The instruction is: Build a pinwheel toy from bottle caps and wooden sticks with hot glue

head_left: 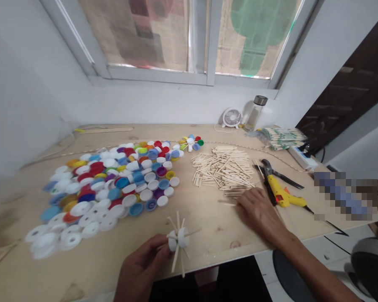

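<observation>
My left hand (143, 266) pinches a small white cap wheel (179, 239) with several thin wooden sticks poking out of it like spokes, held just above the near table edge. My right hand (258, 212) rests palm down on the wooden table (208, 222), its fingers at the near edge of a pile of short wooden sticks (222, 170); one stick lies at its fingertips, and I cannot see if it is gripped. A finished cap wheel with coloured caps (191, 143) lies further back.
A wide heap of coloured and white bottle caps (113, 184) covers the left half. A yellow glue gun (283, 195) and black pliers (275, 172) lie right of the sticks. A small fan (232, 118), a bottle (256, 112), bundled sticks (282, 137) and a power strip (302, 158) stand behind.
</observation>
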A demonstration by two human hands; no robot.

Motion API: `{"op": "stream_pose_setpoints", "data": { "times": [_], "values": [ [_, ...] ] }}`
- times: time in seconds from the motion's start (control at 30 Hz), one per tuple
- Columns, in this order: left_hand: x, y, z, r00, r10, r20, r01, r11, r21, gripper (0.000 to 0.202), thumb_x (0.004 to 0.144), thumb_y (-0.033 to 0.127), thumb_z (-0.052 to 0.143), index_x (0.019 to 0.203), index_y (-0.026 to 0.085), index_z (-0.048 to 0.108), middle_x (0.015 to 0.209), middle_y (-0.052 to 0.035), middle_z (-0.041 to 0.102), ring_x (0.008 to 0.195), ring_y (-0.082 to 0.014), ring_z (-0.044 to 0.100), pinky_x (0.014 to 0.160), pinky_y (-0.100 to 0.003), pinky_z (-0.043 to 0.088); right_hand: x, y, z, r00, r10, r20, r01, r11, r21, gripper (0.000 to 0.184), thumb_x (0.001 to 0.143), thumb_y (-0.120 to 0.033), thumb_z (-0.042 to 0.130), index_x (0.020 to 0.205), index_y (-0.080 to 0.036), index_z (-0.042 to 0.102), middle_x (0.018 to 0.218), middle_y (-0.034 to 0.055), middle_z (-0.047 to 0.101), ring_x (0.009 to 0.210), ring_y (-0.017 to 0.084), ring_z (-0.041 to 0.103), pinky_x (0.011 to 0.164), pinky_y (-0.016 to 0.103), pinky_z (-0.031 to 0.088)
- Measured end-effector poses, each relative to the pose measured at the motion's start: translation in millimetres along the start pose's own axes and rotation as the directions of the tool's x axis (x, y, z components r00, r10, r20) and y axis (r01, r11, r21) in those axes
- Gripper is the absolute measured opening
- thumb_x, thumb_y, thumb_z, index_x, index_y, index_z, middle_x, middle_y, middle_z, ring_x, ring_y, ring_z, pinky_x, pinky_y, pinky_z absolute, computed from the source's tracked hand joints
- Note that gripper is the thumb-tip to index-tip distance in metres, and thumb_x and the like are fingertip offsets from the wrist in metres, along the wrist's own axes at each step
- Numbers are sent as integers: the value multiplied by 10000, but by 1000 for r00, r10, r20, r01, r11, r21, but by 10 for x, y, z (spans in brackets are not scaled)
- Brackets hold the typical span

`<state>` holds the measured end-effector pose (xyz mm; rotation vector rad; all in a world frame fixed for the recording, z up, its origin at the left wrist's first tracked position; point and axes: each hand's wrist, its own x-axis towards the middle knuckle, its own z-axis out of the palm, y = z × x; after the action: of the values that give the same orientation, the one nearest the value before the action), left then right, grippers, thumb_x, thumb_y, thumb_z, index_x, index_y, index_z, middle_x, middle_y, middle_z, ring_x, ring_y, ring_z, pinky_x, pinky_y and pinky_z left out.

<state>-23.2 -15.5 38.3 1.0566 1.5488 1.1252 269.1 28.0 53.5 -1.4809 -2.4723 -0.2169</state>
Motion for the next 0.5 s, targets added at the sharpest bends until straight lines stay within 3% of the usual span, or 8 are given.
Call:
{"op": "stream_pose_setpoints", "data": {
  "times": [0.2,0.5],
  "values": [
    [4,13,1,1000,17,-2,-16,999,36,338,617,554,739,658,219,725,650,5,724,665,-185,646,651,-223,498,-102,303,87,996,92,-7,-92,992,-90,151,904,-147,526,774,-195,585,744,34,606,776,211,486,772,345,300],
    [4,42,17,1000,16,-8,-16,999,48,372,589,596,736,646,228,727,689,-7,740,697,-204,664,671,-238,515,33,250,105,999,35,33,-30,992,-122,163,908,-144,510,769,-189,583,780,42,614,782,204,500,786,342,309]
  ]
}}
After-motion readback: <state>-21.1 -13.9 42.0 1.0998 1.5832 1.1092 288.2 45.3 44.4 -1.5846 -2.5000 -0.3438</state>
